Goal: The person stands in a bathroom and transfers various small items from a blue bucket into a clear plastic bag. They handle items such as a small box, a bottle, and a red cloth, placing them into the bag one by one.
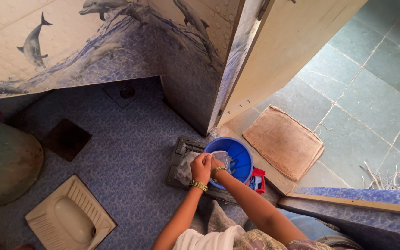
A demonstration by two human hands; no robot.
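Note:
My left hand [200,167] and my right hand [215,163] meet over the near rim of a blue plastic bucket [238,150]. Both grip a pale grey cloth [222,158] that hangs into the bucket, and more of the cloth lies on the left side. The bucket stands on a dark plastic board [184,147] on the blue patterned floor. Gold bangles circle both wrists. A small red packet [257,180] lies just right of the bucket.
A squat toilet pan [70,217] is set in the floor at lower left. A large green container [3,159] stands at far left. An open wooden door [283,46] leads to a grey stone floor with a brown mat [284,141].

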